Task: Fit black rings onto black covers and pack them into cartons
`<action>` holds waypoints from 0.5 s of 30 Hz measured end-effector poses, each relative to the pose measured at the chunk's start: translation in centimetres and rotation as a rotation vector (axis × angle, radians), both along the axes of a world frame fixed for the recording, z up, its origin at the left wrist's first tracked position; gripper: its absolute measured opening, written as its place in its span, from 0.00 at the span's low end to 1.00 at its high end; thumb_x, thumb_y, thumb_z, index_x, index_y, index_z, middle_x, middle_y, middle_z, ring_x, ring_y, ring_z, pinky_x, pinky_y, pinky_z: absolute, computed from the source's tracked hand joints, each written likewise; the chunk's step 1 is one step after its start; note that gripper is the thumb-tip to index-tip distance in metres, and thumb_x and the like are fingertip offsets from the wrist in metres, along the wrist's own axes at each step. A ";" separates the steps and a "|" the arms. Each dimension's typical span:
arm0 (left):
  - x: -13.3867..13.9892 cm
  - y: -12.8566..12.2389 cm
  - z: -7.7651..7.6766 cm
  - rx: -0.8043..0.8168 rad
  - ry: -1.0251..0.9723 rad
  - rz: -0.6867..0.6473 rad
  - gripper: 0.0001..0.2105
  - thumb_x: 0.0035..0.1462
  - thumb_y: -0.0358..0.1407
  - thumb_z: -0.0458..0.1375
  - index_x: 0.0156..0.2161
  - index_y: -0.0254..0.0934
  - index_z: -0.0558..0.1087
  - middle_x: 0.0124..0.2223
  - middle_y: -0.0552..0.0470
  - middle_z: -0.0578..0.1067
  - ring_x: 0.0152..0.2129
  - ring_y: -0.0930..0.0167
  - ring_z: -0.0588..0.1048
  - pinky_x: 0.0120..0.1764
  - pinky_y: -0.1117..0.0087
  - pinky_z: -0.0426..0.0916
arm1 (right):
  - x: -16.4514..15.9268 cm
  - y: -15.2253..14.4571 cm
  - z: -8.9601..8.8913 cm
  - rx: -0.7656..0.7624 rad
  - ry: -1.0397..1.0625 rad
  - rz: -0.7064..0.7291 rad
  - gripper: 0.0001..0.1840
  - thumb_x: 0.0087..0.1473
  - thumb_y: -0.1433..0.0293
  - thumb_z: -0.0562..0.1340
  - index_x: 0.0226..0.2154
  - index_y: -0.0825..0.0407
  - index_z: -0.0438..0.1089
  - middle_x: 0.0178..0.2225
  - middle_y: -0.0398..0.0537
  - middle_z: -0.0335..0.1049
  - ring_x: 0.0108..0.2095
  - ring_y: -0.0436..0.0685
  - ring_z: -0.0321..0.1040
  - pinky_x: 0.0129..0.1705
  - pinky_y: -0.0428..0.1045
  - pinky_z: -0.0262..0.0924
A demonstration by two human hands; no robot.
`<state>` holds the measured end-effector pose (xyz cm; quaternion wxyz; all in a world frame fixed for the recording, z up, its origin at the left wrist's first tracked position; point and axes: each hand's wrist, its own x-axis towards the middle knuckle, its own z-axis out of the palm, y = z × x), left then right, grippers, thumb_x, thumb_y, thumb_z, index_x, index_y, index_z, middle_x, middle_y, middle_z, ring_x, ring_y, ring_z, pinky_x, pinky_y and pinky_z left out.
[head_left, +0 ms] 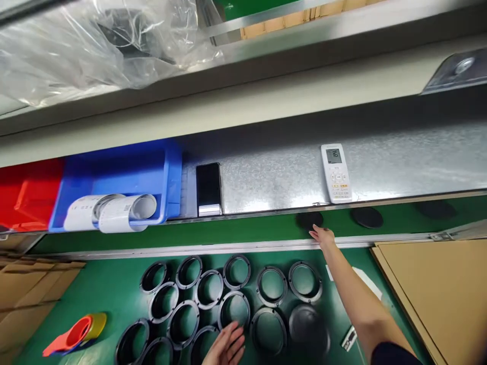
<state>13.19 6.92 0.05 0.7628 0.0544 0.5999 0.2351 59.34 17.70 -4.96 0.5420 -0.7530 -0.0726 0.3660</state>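
My right hand [323, 236] reaches out to the green strip under the shelf, thumb and fingers pinched at the near edge of a thin black disc [309, 219]. Another black disc [367, 217] lies farther right on that strip. Near the bottom edge, my left hand [228, 344] is held palm up and empty, fingers slightly curled and apart. Around it on the green table stand several black rings, among them a ring [249, 324] just beside its fingers. A black round piece with a covered top [304, 322] sits at the right of the rings.
On the metal shelf [266, 172] are a blue bin [173, 177] with label rolls [125, 213], a red bin [30, 195], a phone [208, 187] and a white remote [337, 173]. Tape rolls [78, 334] lie left; cardboard [441, 289] stands right. Plastic wrap [95, 56] hangs above.
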 end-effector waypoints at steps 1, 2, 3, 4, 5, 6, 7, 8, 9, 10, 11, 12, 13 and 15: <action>1.5 0.2 0.9 0.037 -0.023 -0.028 0.30 0.49 0.38 0.67 0.58 0.37 0.69 0.58 0.38 0.73 0.60 0.54 0.66 0.62 0.57 0.59 | -2.1 -0.8 0.1 0.061 0.087 0.022 0.22 0.54 0.54 0.67 0.25 0.53 0.63 0.24 0.41 0.68 0.30 0.52 0.72 0.40 0.54 0.72; 3.1 0.5 1.8 0.091 -0.046 -0.052 0.28 0.49 0.38 0.68 0.56 0.37 0.71 0.59 0.38 0.72 0.61 0.55 0.65 0.63 0.57 0.58 | -4.6 -2.0 0.3 0.118 0.165 0.050 0.25 0.48 0.52 0.70 0.21 0.51 0.59 0.22 0.40 0.66 0.29 0.54 0.72 0.41 0.55 0.73; 4.8 0.8 2.8 0.156 -0.085 -0.079 0.27 0.49 0.38 0.69 0.55 0.38 0.72 0.60 0.39 0.70 0.62 0.55 0.64 0.64 0.56 0.56 | -7.3 -3.5 0.7 0.175 0.248 0.086 0.28 0.43 0.52 0.73 0.19 0.50 0.56 0.20 0.40 0.65 0.29 0.55 0.73 0.42 0.56 0.73; 6.4 1.1 3.6 0.226 -0.149 -0.095 0.27 0.49 0.38 0.69 0.56 0.40 0.72 0.62 0.40 0.68 0.63 0.55 0.62 0.64 0.54 0.54 | -10.1 -5.4 1.4 0.235 0.348 0.136 0.30 0.39 0.52 0.74 0.19 0.49 0.56 0.20 0.40 0.65 0.29 0.55 0.73 0.44 0.56 0.73; 7.9 1.5 4.2 0.299 -0.221 -0.089 0.28 0.49 0.38 0.69 0.57 0.43 0.71 0.64 0.42 0.66 0.64 0.56 0.60 0.65 0.52 0.53 | -12.9 -7.5 2.3 0.291 0.466 0.197 0.29 0.37 0.53 0.75 0.18 0.50 0.57 0.21 0.41 0.66 0.30 0.56 0.73 0.45 0.57 0.73; 9.2 1.8 4.7 0.359 -0.302 -0.077 0.30 0.49 0.40 0.69 0.58 0.46 0.69 0.66 0.44 0.64 0.64 0.56 0.58 0.65 0.50 0.52 | -15.5 -9.6 3.2 0.336 0.593 0.265 0.27 0.38 0.54 0.76 0.19 0.50 0.59 0.22 0.41 0.67 0.30 0.56 0.74 0.46 0.57 0.72; 10.2 2.2 5.1 0.394 -0.369 -0.064 0.28 0.50 0.44 0.68 0.57 0.45 0.70 0.65 0.45 0.65 0.64 0.55 0.58 0.65 0.50 0.51 | -17.9 -11.6 4.2 0.368 0.714 0.336 0.24 0.40 0.55 0.75 0.21 0.51 0.63 0.24 0.42 0.69 0.31 0.56 0.74 0.46 0.57 0.72; 10.9 2.4 5.3 0.410 -0.419 -0.054 0.27 0.52 0.48 0.66 0.56 0.42 0.72 0.64 0.44 0.67 0.64 0.55 0.59 0.65 0.51 0.50 | -19.8 -13.4 5.2 0.388 0.810 0.413 0.21 0.42 0.56 0.74 0.24 0.52 0.67 0.27 0.44 0.72 0.33 0.56 0.74 0.47 0.57 0.72; 11.3 2.5 5.5 0.415 -0.456 -0.044 0.27 0.54 0.52 0.63 0.54 0.38 0.73 0.62 0.42 0.69 0.64 0.55 0.60 0.65 0.52 0.50 | -21.2 -15.0 6.1 0.392 0.860 0.496 0.19 0.45 0.56 0.73 0.29 0.52 0.70 0.32 0.46 0.73 0.35 0.57 0.74 0.47 0.57 0.71; 11.5 2.5 5.8 0.412 -0.476 -0.035 0.28 0.55 0.55 0.59 0.52 0.35 0.75 0.59 0.40 0.72 0.63 0.55 0.61 0.65 0.53 0.51 | -22.1 -16.1 6.8 0.380 0.842 0.576 0.20 0.48 0.55 0.71 0.34 0.53 0.72 0.35 0.48 0.74 0.38 0.58 0.74 0.47 0.58 0.71; 11.5 2.4 6.1 0.408 -0.484 -0.026 0.29 0.57 0.57 0.56 0.50 0.32 0.75 0.56 0.39 0.74 0.62 0.54 0.62 0.65 0.54 0.51 | -22.4 -16.8 7.4 0.364 0.751 0.638 0.22 0.51 0.52 0.68 0.38 0.53 0.73 0.38 0.50 0.73 0.40 0.60 0.73 0.46 0.59 0.71; 11.4 2.2 6.4 0.405 -0.487 -0.018 0.31 0.57 0.59 0.54 0.49 0.31 0.76 0.53 0.38 0.76 0.61 0.54 0.63 0.65 0.54 0.52 | -22.4 -17.3 7.8 0.351 0.586 0.668 0.24 0.54 0.50 0.65 0.41 0.53 0.73 0.40 0.52 0.73 0.41 0.61 0.72 0.46 0.61 0.71; 11.2 1.9 6.8 0.399 -0.489 -0.016 0.33 0.58 0.60 0.52 0.49 0.30 0.76 0.52 0.38 0.77 0.60 0.54 0.64 0.64 0.53 0.53 | -22.0 -17.5 8.1 0.343 0.362 0.664 0.25 0.56 0.49 0.62 0.43 0.53 0.73 0.41 0.53 0.71 0.43 0.63 0.70 0.48 0.63 0.69; 10.7 1.1 7.7 0.374 -0.505 -0.033 0.36 0.57 0.63 0.48 0.50 0.29 0.75 0.51 0.37 0.77 0.59 0.53 0.66 0.63 0.52 0.55 | -20.7 -17.5 8.7 0.357 -0.154 0.607 0.25 0.59 0.48 0.58 0.46 0.50 0.73 0.46 0.55 0.68 0.50 0.66 0.65 0.54 0.67 0.63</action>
